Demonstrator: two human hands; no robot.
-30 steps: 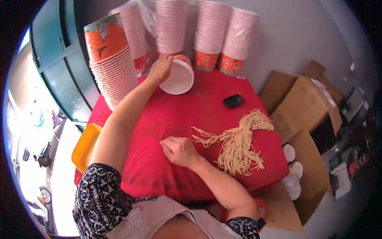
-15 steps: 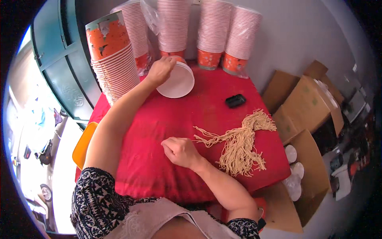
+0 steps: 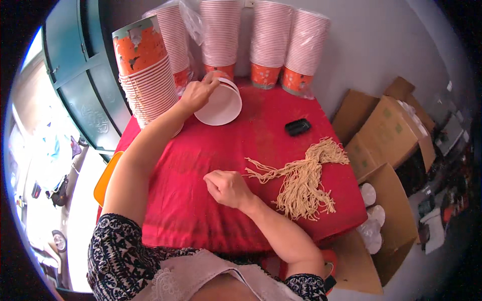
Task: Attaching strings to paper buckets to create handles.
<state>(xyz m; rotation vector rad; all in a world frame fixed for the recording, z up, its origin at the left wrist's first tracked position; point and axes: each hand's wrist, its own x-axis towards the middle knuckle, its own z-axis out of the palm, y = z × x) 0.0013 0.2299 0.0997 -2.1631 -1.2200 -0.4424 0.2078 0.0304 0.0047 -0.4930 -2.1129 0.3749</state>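
My left hand [image 3: 199,95] reaches to the far left part of the table, its fingers closed on the side of a paper bucket [image 3: 219,108]. The bucket lies tipped, with its round white mouth toward me. My right hand [image 3: 227,187] is curled closed just above the red cloth near the table's middle. Whatever its fingers hold, if anything, is hidden. Right of that hand lies a bundle of cream strings [image 3: 304,188], some strands trailing toward the hand. Beside my left forearm stands a tall nested stack of orange paper buckets [image 3: 145,80].
Several tall bucket stacks [image 3: 266,37], some in clear plastic, line the back of the red-covered table [image 3: 201,215]. A small black tray [image 3: 297,127] sits right of centre. Open cardboard boxes [image 3: 386,133] stand on the right. An orange stool [image 3: 106,175] is at left.
My left hand and the tipped bucket have shifted slightly left. My right hand stays almost where it was, still closed.
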